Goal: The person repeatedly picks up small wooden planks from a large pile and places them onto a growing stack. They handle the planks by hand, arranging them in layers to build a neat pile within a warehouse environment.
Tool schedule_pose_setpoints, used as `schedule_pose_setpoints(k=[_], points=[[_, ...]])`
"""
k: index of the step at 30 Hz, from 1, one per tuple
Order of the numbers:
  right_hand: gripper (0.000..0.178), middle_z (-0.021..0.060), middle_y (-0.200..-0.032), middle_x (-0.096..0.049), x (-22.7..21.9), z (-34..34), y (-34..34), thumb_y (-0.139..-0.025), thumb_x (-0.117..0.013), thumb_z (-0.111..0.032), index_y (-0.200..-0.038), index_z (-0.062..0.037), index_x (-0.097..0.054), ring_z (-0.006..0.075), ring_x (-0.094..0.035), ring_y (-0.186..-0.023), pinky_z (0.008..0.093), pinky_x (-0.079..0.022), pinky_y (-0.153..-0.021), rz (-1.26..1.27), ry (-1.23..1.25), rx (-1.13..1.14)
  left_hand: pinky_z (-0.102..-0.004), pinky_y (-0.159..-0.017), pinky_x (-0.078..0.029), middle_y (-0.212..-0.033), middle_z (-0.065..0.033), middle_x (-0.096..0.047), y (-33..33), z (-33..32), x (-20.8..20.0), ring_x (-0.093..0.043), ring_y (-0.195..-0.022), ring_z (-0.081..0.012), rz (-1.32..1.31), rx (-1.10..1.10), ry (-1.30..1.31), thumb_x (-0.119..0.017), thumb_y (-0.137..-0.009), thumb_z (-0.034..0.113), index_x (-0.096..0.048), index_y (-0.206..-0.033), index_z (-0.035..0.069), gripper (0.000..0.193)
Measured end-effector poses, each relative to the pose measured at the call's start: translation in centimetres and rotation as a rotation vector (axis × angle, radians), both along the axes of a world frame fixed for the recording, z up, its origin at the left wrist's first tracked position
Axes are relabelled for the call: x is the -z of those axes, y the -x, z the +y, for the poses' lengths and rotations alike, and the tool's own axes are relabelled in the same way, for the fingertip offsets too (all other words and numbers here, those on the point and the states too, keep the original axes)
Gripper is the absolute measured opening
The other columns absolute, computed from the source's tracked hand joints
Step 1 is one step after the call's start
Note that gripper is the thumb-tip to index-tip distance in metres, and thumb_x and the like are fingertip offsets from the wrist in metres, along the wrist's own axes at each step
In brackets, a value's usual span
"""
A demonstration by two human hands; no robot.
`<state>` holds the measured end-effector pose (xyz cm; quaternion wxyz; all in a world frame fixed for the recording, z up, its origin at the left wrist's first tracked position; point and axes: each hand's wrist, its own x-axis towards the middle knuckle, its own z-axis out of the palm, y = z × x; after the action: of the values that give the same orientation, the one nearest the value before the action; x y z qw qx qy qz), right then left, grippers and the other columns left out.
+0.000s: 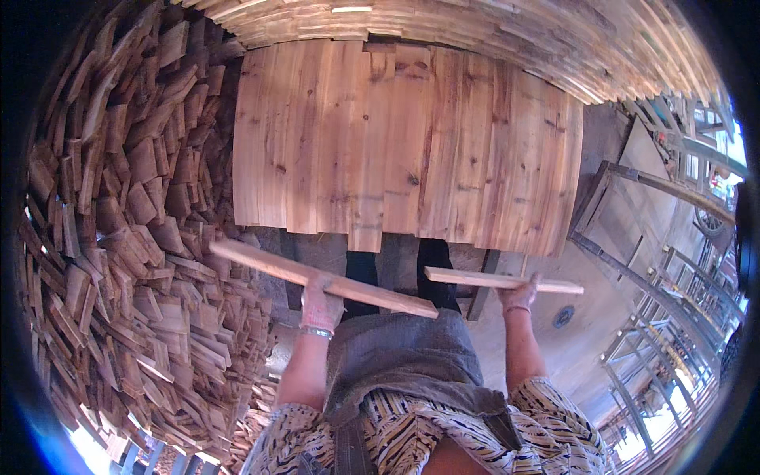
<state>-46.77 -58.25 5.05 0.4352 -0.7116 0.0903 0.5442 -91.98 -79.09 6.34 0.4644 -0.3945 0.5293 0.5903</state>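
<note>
My left hand, in a pale glove, is closed around a long wooden board that slants down to the right across my front. In my right hand is a shorter, narrower wooden board, gripped near its right part and held almost level. The two boards are apart, their inner ends close to each other above my apron. Just beyond them lies a broad layer of planks set side by side, with uneven near ends.
A high heap of loose boards fills the left side. Stacked planks rise behind the layer. To the right, a metal frame stands on the concrete floor, with racks farther off.
</note>
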Motion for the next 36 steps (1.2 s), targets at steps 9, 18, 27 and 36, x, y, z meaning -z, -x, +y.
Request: schedule_pose_setpoints(k=[9, 18, 27, 36], points=[[0.076, 0.0111, -0.109, -0.056, -8.4, 7.2, -5.1, -0.086, -0.070, -0.064, -0.136, -0.0114, -0.047, 0.0235, -0.057, -0.095, 0.0408, -0.053, -0.089, -0.259, -0.297, -0.109, -0.0609, -0.108, -0.037, -0.130, -0.0179, -0.052, 1.2, 10.0, 6.7, -0.048, -0.124, -0.0363, -0.097, -0.021, -0.164, -0.053, -0.093, 0.027, -0.053, -0.123, 0.002, 0.039], [0.086, 0.0236, -0.133, -0.057, -8.1, 17.9, 7.3, -0.084, -0.076, -0.045, -0.148, -0.0013, -0.038, 0.0367, -0.056, -0.124, 0.0423, -0.044, -0.105, -1.311, -0.253, -1.333, -0.0363, -0.085, -0.054, -0.110, -0.0071, -0.057, -1.0, 12.2, -5.4, -0.060, -0.095, -0.0182, 0.414, 0.254, 0.228, -0.078, -0.077, 0.011, -0.047, -0.125, 0.006, 0.057], [0.101, 0.0209, -0.153, -0.036, -3.5, 19.1, 8.0, -0.077, -0.082, -0.035, -0.156, -0.0080, -0.025, 0.0389, -0.030, -0.145, 0.0504, -0.025, -0.121, -1.367, -0.105, -2.236, -0.0503, -0.114, -0.035, -0.136, -0.0235, -0.046, 10.4, 30.9, -11.0, -0.042, -0.129, -0.0436, 1.662, 1.651, 0.301, -0.084, -0.066, 0.016, -0.044, -0.142, 0.010, 0.086], [0.101, 0.0208, -0.150, -0.039, -1.4, 19.2, 7.5, -0.070, -0.085, -0.022, -0.153, -0.0074, -0.029, 0.0403, -0.032, -0.143, 0.0510, -0.024, -0.121, -1.444, -0.178, -2.253, -0.0588, -0.121, -0.014, -0.160, -0.0236, -0.025, 18.9, 43.7, 5.9, -0.023, -0.148, -0.0428, 1.655, 1.973, 0.692, -0.068, -0.079, 0.027, -0.026, -0.154, 0.010, 0.088]])
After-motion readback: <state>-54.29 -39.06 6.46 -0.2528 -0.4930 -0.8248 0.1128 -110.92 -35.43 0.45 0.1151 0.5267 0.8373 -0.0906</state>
